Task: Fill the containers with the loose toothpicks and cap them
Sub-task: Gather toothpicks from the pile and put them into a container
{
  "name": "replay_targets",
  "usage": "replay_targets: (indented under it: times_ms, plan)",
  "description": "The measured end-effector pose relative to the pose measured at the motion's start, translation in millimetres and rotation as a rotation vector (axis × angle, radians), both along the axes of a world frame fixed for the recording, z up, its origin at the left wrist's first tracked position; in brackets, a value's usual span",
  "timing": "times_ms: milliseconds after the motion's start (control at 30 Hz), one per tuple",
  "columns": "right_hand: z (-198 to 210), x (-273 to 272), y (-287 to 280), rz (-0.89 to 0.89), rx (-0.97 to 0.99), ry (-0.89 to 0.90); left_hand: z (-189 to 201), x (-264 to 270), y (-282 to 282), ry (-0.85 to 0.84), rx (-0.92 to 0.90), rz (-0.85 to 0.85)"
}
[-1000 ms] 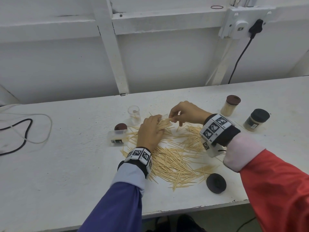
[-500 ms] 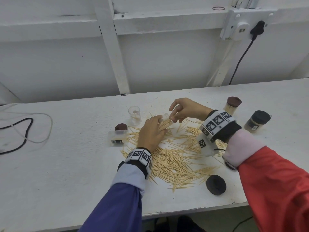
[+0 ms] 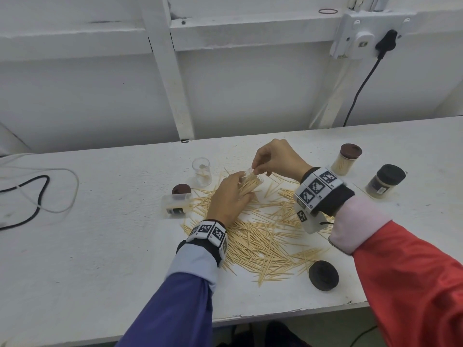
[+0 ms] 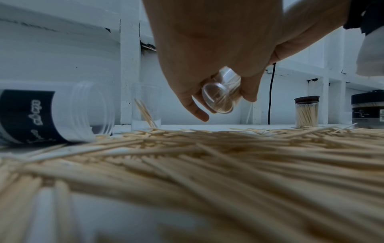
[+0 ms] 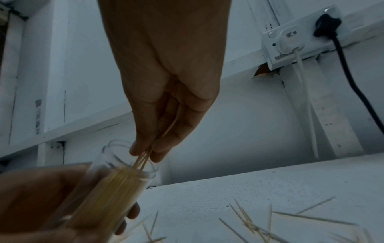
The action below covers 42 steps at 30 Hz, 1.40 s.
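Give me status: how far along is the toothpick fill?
Done: two capped jars, brown-lidded and black-lidded. In hand: left hand grips a tilted clear jar, mostly full; right hand pinches a few toothpicks into its mouth. Left: the loose pile, a near-empty clear jar, a tipped labelled jar, two loose lids.

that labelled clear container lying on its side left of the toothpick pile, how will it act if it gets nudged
The labelled container lies on its side, round-bodied, so a nudge across its length would probably roll it. It looks like thin clear plastic and mostly empty, so likely light and easy to skid. Its threaded mouth is uncapped and faces the toothpick pile, so whatever is inside could spill.
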State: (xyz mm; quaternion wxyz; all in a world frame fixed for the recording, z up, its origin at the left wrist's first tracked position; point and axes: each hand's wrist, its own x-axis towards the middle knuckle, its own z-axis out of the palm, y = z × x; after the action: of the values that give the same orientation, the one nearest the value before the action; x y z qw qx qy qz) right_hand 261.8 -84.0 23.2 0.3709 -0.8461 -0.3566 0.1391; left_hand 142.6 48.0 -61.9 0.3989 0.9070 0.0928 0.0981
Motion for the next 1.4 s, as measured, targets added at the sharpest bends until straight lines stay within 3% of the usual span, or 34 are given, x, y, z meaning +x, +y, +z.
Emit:
replay_targets:
  times_ms: [333, 400, 533, 600, 833, 967, 1133, 1300, 1400]
  plan:
    - [-5.1, 1.2, -4.8, 0.009, 0.298, 0.058, 4.9, -3.1, -0.8, -0.031, -0.032, 0.075]
    - [-6.8, -1.5, -6.8, 0.014, 0.240, 0.064, 5.5, -3.3, -0.6, -0.044, -0.019, 0.093]
    - [-13.1, -17.1, -6.0, 0.208, -0.072, 0.155, 5.8, -3.7, -0.4, -0.050, -0.031, 0.110]
    - [-17.1, -22.5, -5.9, 0.237, -0.107, 0.214, 5.0, -4.4, -0.5, -0.048, -0.042, 0.110]
    - [-16.9, -21.6, -4.6, 0.044, 0.066, 0.149, 4.0, -2.6, 1.5, -0.122, 0.084, 0.089]
    - [-17.3, -20.6, -10.3, -0.069, 0.029, -0.066, -0.9, -3.7, 4.7, -0.207, 0.133, 0.082]
    - [-20.2, -22.6, -12.3, -0.057, 0.065, 0.070, -1.6, -1.1, 4.9, -0.238, 0.182, 0.060]
    - [-22.9, -14.5, -17.2, 0.116, 0.140, 0.298, -2.0, 1.6, 5.1, -0.246, 0.258, 0.040]
    - [-25.1, 4.6, -24.8, 0.039, 0.123, 0.339, -3.1, 1.0, 6.0, -0.215, 0.259, 0.093]
